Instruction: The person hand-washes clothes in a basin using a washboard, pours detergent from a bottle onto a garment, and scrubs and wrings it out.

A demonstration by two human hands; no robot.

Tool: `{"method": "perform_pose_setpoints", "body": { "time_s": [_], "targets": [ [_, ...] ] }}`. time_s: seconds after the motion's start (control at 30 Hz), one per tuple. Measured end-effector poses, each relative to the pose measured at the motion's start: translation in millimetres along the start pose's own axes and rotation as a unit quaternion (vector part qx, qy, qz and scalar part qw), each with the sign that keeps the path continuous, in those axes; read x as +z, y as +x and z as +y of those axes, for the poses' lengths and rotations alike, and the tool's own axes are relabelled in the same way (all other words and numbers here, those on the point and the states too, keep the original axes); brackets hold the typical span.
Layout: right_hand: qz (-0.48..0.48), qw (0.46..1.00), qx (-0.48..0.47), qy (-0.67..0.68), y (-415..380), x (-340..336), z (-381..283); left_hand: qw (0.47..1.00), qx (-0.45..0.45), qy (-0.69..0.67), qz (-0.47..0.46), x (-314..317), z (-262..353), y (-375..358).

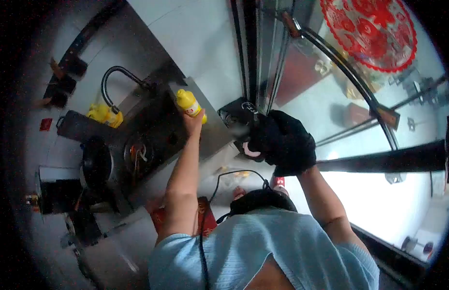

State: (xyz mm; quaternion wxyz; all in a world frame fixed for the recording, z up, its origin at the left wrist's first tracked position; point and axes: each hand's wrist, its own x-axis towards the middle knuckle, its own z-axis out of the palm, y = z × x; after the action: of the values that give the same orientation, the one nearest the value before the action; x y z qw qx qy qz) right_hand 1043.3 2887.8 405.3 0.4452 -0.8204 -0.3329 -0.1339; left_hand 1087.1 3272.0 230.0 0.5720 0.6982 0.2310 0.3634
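Yellow plastic shows beyond the curled fingers of the left hand point(195, 117), which pinch the bottle point(187, 101) around its body, over the metal counter's edge point(210, 114). To one side of those fingers lies the dark sink point(159, 118); to the other, a gap separates them from the black bundle point(288, 142). That bundle hides the right hand point(307, 170), so its fingers' state cannot be told. Beyond it, glass panels point(301, 72) bound the space.

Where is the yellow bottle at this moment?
In the head view, the yellow bottle is in the person's left hand, left of centre, to the right of the curved faucet.
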Motion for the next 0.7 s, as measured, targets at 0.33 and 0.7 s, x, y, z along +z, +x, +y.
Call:
{"method": "perform_pose_setpoints", "body": {
  "time_s": [0.33, 0.7],
  "targets": [
    [0.032, 0.986, 0.057, 0.153, 2, 51, -53, 0.784, 0.472, 0.320, -0.245, -49, 276, -23],
    [-0.002, 0.957, 0.123, 0.262, -18, 68, -75, 0.486, 0.664, 0.529, -0.206, -60, 363, -52]
  ]
}}
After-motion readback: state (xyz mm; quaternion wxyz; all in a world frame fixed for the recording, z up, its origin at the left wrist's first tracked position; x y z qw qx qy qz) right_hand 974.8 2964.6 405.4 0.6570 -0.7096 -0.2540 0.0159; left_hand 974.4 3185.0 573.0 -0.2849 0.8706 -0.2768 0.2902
